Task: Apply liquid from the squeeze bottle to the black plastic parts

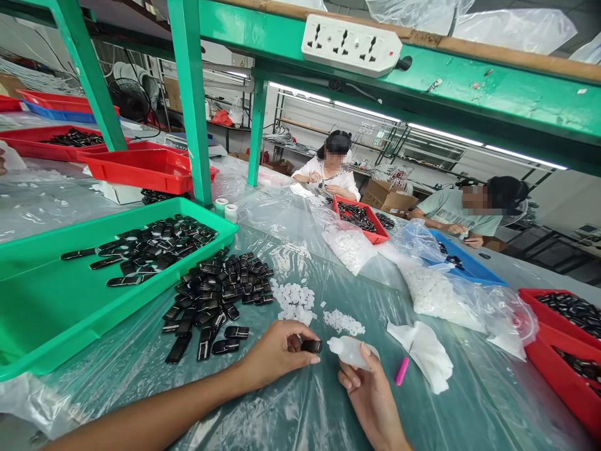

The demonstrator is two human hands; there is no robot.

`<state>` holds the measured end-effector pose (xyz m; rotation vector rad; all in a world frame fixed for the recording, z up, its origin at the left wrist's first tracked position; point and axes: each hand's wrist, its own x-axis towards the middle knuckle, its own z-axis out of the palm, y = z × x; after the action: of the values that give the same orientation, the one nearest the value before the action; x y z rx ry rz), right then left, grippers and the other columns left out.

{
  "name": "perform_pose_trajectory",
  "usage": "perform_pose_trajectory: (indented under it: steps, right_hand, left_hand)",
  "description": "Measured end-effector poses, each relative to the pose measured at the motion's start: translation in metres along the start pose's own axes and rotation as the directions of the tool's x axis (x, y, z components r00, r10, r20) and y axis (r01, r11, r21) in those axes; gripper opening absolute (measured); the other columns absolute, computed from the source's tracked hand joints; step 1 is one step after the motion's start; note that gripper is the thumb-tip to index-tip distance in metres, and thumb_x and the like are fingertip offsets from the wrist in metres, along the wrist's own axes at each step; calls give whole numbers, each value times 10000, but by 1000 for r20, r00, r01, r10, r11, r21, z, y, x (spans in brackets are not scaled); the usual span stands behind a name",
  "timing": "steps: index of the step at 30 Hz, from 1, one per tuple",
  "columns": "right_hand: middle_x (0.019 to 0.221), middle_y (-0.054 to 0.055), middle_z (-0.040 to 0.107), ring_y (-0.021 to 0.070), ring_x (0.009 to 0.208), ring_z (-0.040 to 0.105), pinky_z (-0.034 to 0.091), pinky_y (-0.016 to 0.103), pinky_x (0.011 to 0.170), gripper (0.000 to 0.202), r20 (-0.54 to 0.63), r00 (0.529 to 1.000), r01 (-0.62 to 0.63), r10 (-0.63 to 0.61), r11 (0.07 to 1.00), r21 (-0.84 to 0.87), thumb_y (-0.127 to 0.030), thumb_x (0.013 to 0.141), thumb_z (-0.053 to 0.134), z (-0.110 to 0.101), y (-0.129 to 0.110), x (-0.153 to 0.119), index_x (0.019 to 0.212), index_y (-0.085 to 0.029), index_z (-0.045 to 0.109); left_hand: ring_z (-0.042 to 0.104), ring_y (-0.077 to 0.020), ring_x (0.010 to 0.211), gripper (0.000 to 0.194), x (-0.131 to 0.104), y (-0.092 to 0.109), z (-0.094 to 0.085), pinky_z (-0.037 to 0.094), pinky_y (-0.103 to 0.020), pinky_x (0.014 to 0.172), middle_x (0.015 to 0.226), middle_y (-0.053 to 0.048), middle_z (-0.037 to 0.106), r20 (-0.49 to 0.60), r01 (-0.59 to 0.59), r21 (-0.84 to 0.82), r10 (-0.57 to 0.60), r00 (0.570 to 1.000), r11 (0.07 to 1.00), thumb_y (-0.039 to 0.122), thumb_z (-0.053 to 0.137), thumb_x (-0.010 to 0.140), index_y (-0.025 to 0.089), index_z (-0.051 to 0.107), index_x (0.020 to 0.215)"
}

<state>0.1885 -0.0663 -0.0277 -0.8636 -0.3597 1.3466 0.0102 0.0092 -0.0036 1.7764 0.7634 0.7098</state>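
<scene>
Between the thumb and fingers of my left hand [277,352] is a small black plastic piece [311,346]. My right hand [369,391] is wrapped round a white squeeze bottle [353,351], whose nozzle points left at the black piece, a small gap apart. A heap of similar black pieces [220,282] lies on the table left of my hands. Just beyond my fingers are a pile of white round bits [295,299] and a pile of smaller white bits [344,322]. Right of my right hand lie a pink stick [402,371] and a crumpled white tissue [427,357].
A green tray [61,332] with more black pieces stands at the left. Plastic bags of white bits [436,294] lie to the right, near red trays [568,369]. Green shelf posts [188,94] rise beyond. Two people work across the table.
</scene>
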Motion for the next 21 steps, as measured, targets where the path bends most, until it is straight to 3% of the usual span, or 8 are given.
perform_pose_trajectory:
  steps: [9, 14, 21]
  right_hand:
    - [502, -81, 315, 72, 468, 243, 322, 218, 473, 291, -26, 993, 99, -113, 943, -317, -454, 761, 618, 3, 1, -4, 845, -175, 619]
    - [557, -40, 470, 93, 489, 380, 321, 230, 488, 298, -1, 975, 189, -222, 832, -522, -451, 726, 645, 9, -4, -9, 832, -176, 597]
    - [716, 7, 596, 144, 571, 504, 389, 261, 555, 344, -3, 935, 263, -355, 698, -666, -480, 694, 644, 13, -6, -16, 875, -196, 575]
  left_hand:
    - [542, -130, 660, 154, 0, 4, -3, 399, -201, 589, 773, -4, 640, -19, -36, 147, 40, 999, 989, 257, 687, 720, 176, 684, 850]
    - [541, -131, 669, 133, -1, 3, -3, 397, -198, 587, 770, -2, 623, -11, -63, 192, 67, 998, 979, 261, 679, 732, 185, 676, 840]
    - [541, -132, 670, 143, -2, -1, -3, 405, -200, 588, 786, -6, 620, -1, -81, 194, 83, 997, 978, 270, 671, 744, 192, 671, 864]
